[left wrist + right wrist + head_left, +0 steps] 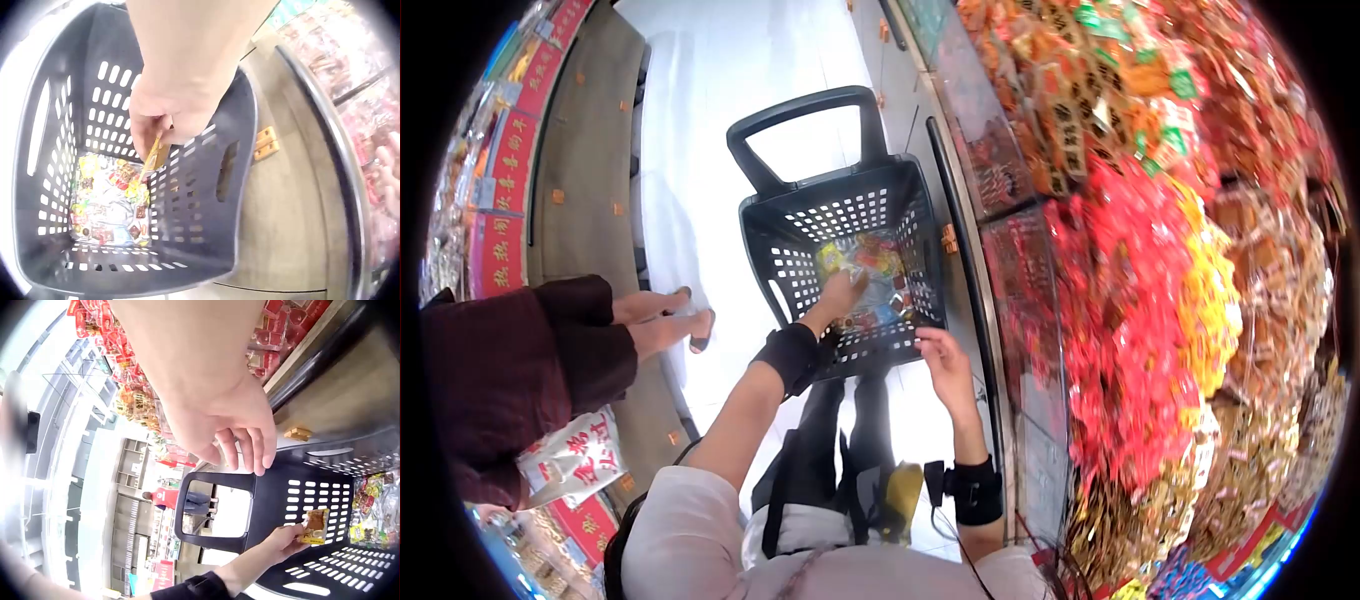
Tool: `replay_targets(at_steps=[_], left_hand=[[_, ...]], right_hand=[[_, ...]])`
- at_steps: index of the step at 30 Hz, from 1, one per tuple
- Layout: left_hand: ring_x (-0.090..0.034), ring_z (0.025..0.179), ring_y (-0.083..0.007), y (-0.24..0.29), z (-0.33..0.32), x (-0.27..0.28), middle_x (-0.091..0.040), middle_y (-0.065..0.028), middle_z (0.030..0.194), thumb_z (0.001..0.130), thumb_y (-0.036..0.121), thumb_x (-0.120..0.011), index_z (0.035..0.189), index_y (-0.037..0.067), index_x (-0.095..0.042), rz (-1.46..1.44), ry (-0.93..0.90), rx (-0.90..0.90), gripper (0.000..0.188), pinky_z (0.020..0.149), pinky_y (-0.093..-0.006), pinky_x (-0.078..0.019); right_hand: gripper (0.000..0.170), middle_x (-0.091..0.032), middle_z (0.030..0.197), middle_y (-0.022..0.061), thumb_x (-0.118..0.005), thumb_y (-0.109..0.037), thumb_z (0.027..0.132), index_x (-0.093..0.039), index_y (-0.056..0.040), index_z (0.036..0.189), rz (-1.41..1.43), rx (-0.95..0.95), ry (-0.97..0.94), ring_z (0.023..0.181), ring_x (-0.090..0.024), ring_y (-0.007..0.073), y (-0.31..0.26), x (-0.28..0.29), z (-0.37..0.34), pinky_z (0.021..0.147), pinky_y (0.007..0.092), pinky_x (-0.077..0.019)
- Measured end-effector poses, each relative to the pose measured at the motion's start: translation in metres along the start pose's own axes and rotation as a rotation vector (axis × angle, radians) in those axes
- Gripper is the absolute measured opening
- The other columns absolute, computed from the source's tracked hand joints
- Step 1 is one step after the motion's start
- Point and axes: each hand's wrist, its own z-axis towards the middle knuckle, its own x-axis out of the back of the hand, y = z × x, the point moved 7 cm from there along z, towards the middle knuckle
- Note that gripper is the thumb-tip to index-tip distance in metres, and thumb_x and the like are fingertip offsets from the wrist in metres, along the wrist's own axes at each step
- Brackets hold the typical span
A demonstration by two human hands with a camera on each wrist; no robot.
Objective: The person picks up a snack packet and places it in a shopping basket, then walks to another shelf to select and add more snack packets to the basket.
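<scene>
My left hand [838, 296] reaches down inside a black shopping basket [832, 192] and pinches a small yellow snack packet [316, 526]. In the left wrist view the packet is seen nearly edge-on below the fingers, above the basket's floor. Several small wrapped snacks [109, 203] lie in the bottom of the basket. My right hand [948, 370] hangs by the basket's near right corner with its fingers loosely bent and holding nothing. In the right wrist view its fingertips overlap the basket's rim.
Along the right, bins with clear walls hold heaps of red [1120, 320] and yellow packets [1208, 290], behind a dark rail [960, 190]. On the left a person in dark clothes [500, 370] with a white bag [575, 460] stands beside another shelf. White floor [700, 100] lies between.
</scene>
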Motion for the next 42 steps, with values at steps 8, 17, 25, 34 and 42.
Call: replay_targets(at_steps=[8,17,25,34,42], left_hand=[[-0.057,0.048,-0.0183,0.071,-0.116,0.085,-0.056,-0.0089,0.061,0.078,0.014,-0.059,0.074,0.003,-0.047,-0.497,0.114,-0.205,0.017,0.044,-0.0314,-0.0444],[-0.053,0.087,-0.0142,0.185,-0.26,0.2,-0.056,-0.0131,0.1,0.081,-0.004,-0.049,0.075,0.003,-0.042,-1.084,0.096,-0.343,0.012,0.076,-0.0253,-0.0437],[-0.051,0.088,-0.0116,0.218,-0.318,0.24,-0.055,-0.0095,0.1,0.082,-0.001,-0.051,0.079,0.004,-0.043,-1.067,0.085,-0.535,0.009,0.077,-0.0249,-0.0418],[-0.055,0.089,-0.0126,0.262,-0.344,0.247,-0.056,-0.0112,0.1,0.082,0.0,-0.053,0.077,0.001,-0.044,-0.922,0.036,-0.67,0.01,0.078,-0.025,-0.0449],[-0.052,0.089,-0.0102,0.278,-0.33,0.21,-0.053,-0.0057,0.098,0.08,-0.002,-0.054,0.105,0.0,-0.046,-0.959,-0.193,-0.66,0.026,0.078,-0.0218,-0.0426]], right_hand=[[0.021,-0.059,0.089,0.0056,-0.051,-0.013,0.087,-0.053,0.0014,0.103,-0.12,0.083,0.057,0.08,-0.057,0.0116,-0.021,0.014,-0.004,0.069,0.0226,-0.0455],[0.027,-0.059,0.087,0.0043,-0.049,-0.023,0.089,-0.053,-0.0005,0.104,0.412,0.132,-0.09,0.081,-0.058,0.0127,-0.175,-0.016,-0.035,0.065,0.0224,-0.0467],[0.013,-0.057,0.079,0.0005,-0.053,-0.01,0.086,-0.052,-0.0015,0.095,0.361,0.221,-0.145,0.072,-0.055,0.0053,-0.265,-0.024,-0.087,0.059,0.0198,-0.048],[0.012,-0.058,0.082,0.0023,-0.053,-0.005,0.084,-0.052,-0.0009,0.095,0.493,0.358,-0.062,0.072,-0.057,0.009,-0.282,0.009,-0.127,0.056,0.0232,-0.0514],[0.01,-0.057,0.08,0.0024,-0.053,-0.006,0.084,-0.05,-0.0014,0.093,0.504,0.371,0.045,0.07,-0.056,0.0072,-0.253,0.023,-0.158,0.056,0.0223,-0.0507]])
